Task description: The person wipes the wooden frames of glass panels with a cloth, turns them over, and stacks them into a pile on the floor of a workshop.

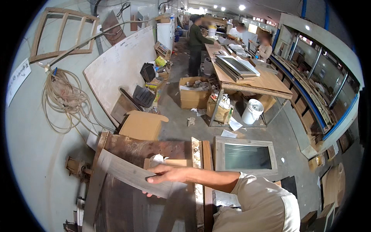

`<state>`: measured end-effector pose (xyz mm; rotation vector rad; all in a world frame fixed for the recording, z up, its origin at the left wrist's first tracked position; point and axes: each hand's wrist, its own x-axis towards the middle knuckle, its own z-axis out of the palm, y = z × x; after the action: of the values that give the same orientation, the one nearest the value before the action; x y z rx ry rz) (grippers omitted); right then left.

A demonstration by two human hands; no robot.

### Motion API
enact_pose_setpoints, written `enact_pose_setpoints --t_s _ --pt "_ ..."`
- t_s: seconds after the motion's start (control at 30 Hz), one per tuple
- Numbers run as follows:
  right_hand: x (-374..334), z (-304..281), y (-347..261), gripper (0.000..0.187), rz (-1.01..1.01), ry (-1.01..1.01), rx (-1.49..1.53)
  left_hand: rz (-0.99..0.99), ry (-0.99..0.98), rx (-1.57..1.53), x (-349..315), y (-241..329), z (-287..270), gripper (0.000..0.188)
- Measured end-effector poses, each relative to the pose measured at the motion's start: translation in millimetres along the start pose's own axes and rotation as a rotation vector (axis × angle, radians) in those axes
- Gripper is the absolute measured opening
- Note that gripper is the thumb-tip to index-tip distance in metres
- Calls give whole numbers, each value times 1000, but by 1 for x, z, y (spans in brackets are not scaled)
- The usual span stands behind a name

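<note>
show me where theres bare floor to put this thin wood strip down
The right hand grips the thin wood strip. Barest floor: the concrete patch between the open cardboard box, the framed glass panel and the white bucket. Crowded: along the wall board and under the long workbench.

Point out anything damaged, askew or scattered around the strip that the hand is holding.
The thin grey veneer strip in the right hand bows in a curve rather than lying flat. Paper scraps litter the concrete floor, and an open cardboard box sits tilted beside the leaning board.
</note>
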<state>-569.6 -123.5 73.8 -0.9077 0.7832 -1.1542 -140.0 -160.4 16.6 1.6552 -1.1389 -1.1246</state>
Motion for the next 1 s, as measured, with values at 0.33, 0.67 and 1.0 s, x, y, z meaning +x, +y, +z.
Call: enact_pose_setpoints --t_s 0.33,0.67,1.0 --pt "140 10 85 63 91 163 -880 45 -41 79 50 -27 -8 67" --pt "252 9 186 76 190 -30 -1276 6 -45 230 97 -69 -31 66" --pt "278 -16 248 84 240 -83 -1402 -28 -64 348 124 -94 -39 66"
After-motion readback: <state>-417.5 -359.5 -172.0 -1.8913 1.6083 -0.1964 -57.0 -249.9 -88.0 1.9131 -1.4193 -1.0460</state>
